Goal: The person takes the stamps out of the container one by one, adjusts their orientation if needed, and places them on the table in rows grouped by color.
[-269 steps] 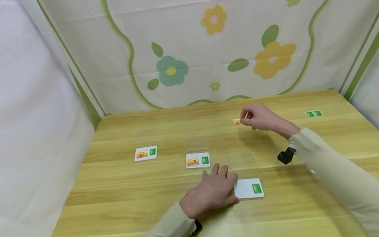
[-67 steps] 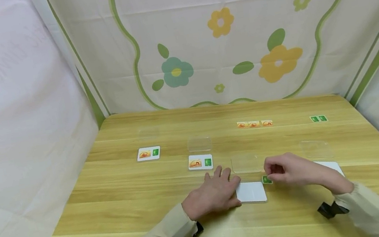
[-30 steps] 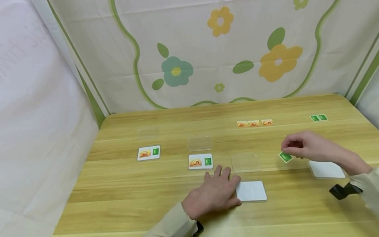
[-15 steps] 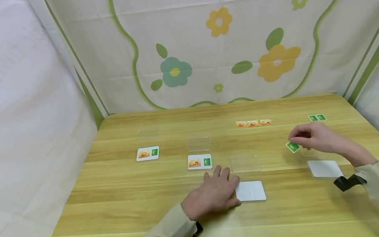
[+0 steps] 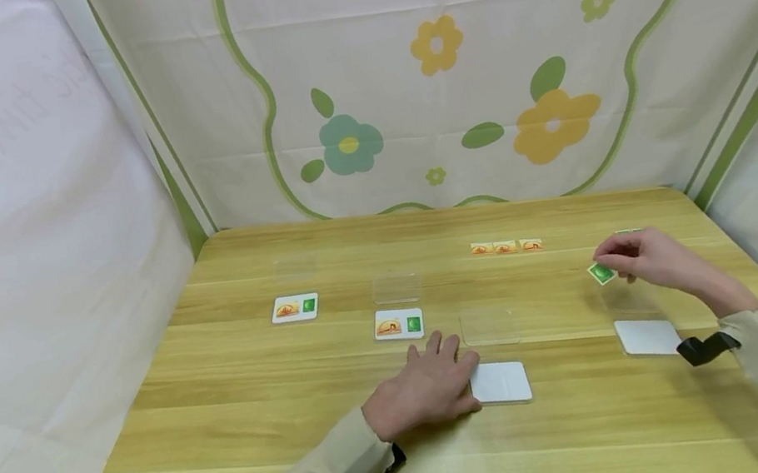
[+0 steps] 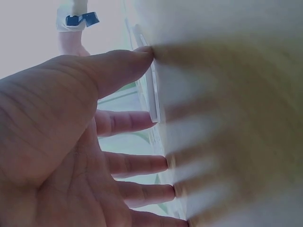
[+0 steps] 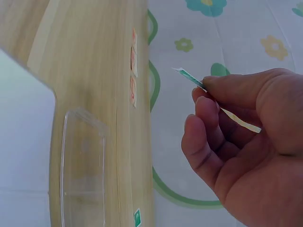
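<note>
Pinched a green stamp [image 5: 602, 273] between thumb and fingers of the right hand [image 5: 658, 263], raised over the table [image 5: 539, 453] at the frame's right. Rested the left hand [image 5: 421, 388] at lower centre with fingers spread, touching, apparently with thumb and forefinger, the left edge of a blank card [image 5: 500, 382]. Showed three orange stamps [image 5: 505, 247] right of centre and a second blank card [image 5: 646, 337] at lower right.

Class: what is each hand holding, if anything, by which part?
Right hand: green stamp, pinched at one edge. Left hand: nothing, only touching a white card.
</note>
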`<action>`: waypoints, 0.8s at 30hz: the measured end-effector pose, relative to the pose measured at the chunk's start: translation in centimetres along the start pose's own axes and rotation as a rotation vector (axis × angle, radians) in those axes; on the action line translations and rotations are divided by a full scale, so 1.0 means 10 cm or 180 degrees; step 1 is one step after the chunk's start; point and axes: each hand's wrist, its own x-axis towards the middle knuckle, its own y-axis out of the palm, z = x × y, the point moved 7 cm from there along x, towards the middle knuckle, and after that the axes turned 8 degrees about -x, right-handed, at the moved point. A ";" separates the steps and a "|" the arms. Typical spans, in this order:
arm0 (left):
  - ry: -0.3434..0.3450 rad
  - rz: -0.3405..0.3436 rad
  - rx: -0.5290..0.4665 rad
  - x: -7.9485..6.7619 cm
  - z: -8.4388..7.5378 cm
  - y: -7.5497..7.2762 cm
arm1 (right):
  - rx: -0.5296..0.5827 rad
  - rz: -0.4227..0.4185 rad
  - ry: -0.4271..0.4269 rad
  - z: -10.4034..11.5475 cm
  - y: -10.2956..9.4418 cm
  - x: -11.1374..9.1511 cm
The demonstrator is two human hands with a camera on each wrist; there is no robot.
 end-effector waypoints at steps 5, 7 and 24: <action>0.0004 0.0008 -0.0021 -0.01 0.01 0.00 | 0.0107 -0.0033 0.0062 -0.14 -0.06 0.04; 0.0012 0.0019 -0.0042 -0.01 0.01 0.00 | 0.0140 -0.0034 0.0097 -0.20 -0.09 0.05; 0.0006 0.0001 -0.0035 0.00 0.00 0.00 | 0.0092 -0.0161 0.0471 -0.76 -0.28 0.12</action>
